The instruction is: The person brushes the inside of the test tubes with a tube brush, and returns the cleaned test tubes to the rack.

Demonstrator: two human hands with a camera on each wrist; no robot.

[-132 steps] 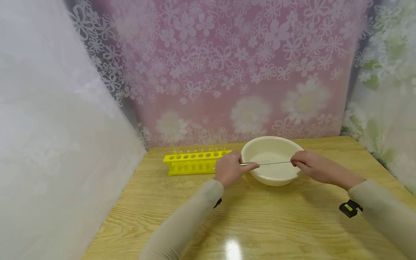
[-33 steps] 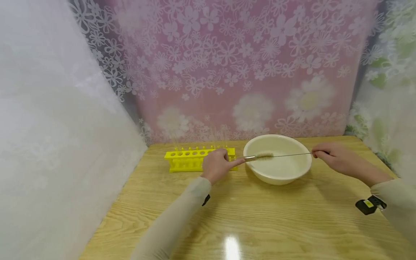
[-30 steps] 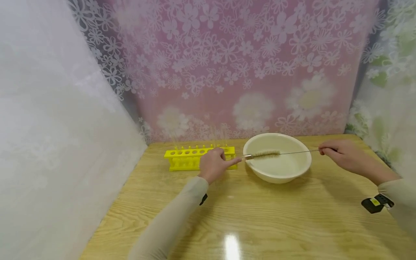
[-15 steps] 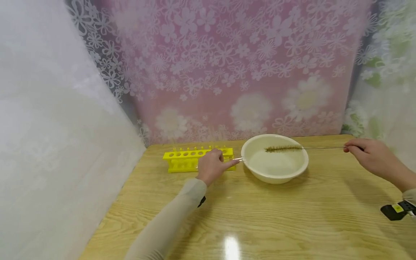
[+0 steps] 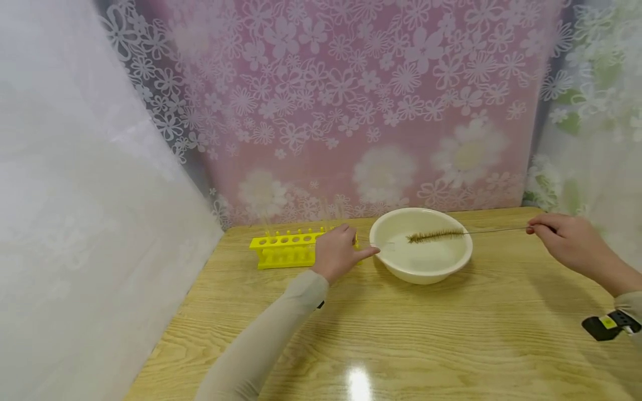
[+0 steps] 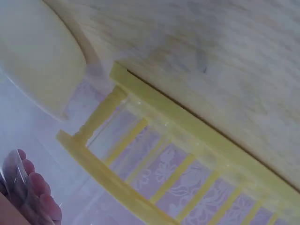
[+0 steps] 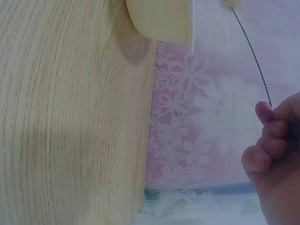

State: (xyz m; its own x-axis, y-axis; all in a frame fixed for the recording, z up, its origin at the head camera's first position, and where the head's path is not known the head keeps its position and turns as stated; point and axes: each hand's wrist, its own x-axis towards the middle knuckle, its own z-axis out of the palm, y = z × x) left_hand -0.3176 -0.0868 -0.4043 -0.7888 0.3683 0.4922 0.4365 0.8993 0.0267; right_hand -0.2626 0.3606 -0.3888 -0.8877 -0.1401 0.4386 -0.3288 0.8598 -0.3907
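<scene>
My left hand [image 5: 337,253] holds a clear glass test tube [image 6: 21,183], its fingers curled round it and its thumb pointing toward the basin. The tube's mouth overlaps the basin's left side in the head view; most of the tube is hidden by the hand. My right hand [image 5: 572,239], out to the right, pinches the twisted wire handle [image 7: 255,58] of a test tube brush [image 5: 435,236]. The brush's tan bristles are apart from the tube, over the cream basin [image 5: 423,277]. A yellow test tube rack [image 5: 281,262] stands just behind and left of my left hand.
Several clear test tubes [image 5: 267,217] stand upright in the rack, at its left and right ends. Everything rests on a wood-grain table [image 5: 401,345]. A pink floral curtain [image 5: 361,100] hangs behind, with pale sheets at both sides.
My right hand has drawn the brush rightward out of the tube, exposing all the bristles. Over the last half second, my left hand has shifted slightly right with the tube, and the bristles have dipped slightly.
</scene>
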